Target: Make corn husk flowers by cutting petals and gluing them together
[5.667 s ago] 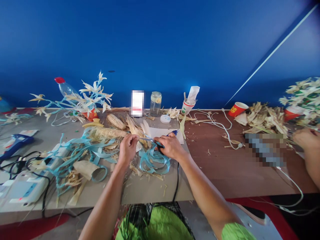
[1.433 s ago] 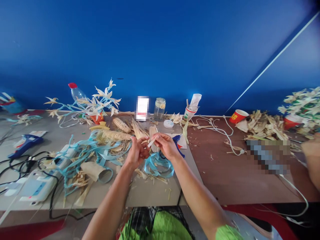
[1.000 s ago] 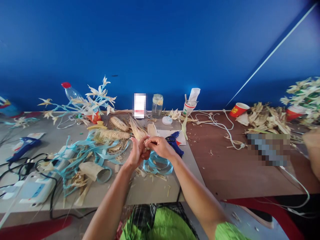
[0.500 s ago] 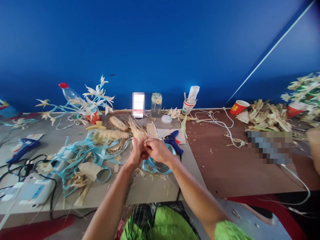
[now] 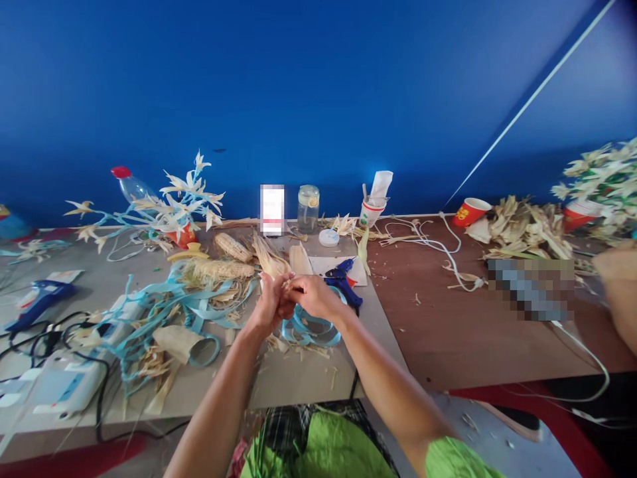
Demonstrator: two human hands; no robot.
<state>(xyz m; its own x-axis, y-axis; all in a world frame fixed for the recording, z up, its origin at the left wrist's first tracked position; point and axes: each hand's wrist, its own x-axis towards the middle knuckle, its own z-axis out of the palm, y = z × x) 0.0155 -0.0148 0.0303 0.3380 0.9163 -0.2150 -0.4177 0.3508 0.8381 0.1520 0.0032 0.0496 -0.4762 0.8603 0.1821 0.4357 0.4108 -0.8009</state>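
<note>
My left hand (image 5: 269, 302) and my right hand (image 5: 314, 295) meet over the table, fingertips pinched together. A small pale bit shows at the fingertips, but the fingers hide most of it and I cannot make out what it is. Directly behind them is a dried corn husk (image 5: 270, 254), with another husk piece (image 5: 299, 257) beside it. Under my right wrist lies a coil of light blue ribbon (image 5: 326, 338). A blue glue gun (image 5: 343, 271) rests on a white sheet (image 5: 362, 275) to the right of my right hand.
Corn cobs (image 5: 233, 247), tangled blue strips (image 5: 199, 299) and a cardboard tube (image 5: 182, 344) lie left. A power strip (image 5: 74, 382) and second glue gun (image 5: 42, 302) sit farther left. Behind stand a jar (image 5: 308, 207) and paper cup (image 5: 372, 212). Another person's arm (image 5: 617, 292) shows right.
The whole view has shifted slightly left. My hands stay pinched together at nearly the same spot; the other person's arm at the right shows more.
</note>
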